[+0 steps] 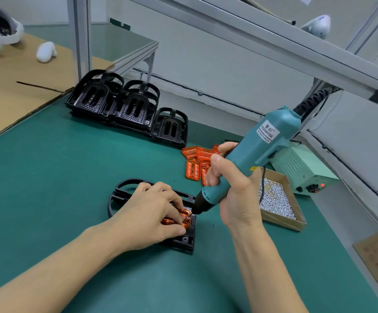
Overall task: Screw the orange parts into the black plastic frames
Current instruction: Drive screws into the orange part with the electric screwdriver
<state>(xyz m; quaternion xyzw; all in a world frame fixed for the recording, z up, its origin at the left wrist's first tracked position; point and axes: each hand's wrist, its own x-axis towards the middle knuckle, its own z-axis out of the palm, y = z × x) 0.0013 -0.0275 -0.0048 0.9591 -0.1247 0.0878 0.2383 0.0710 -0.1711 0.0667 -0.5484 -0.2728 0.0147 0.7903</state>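
Left hand: the left hand (154, 213) lies palm-down on a black frame (124, 188), fingers bunched, thumb and forefinger pinching an orange part (184, 219) seated in it.
Right hand: the right hand (231, 184) is wrapped tight around the barrel of a teal electric screwdriver (260, 150), which tilts down and to the left.
Bit tip: the dark nose of the screwdriver sits just beside the left fingertips, at the top corner of the orange part; whether the bit touches a screw there, I cannot tell.
Frame edges: the curved loop end of the frame sticks out beyond the left knuckles; its squared end shows below the thumb.
Open room: the green mat (48, 177) is bare to the left of the left forearm and between the two forearms.
Beyond the right hand: a heap of loose orange parts (197, 159) lies partly hidden behind the right fingers.
Beyond the left hand: stacks of black frames (124, 105) stand well apart from it, toward the far edge.
Right of the right wrist: a shallow cardboard tray of screws (276, 199) lies close by, with a pale green power unit (301, 168) behind it, a red light showing.
Overhead: an aluminium rail (274, 46) crosses above the screwdriver's coiled cable.
Far left: a cardboard sheet (20, 86) covers that corner of the bench.
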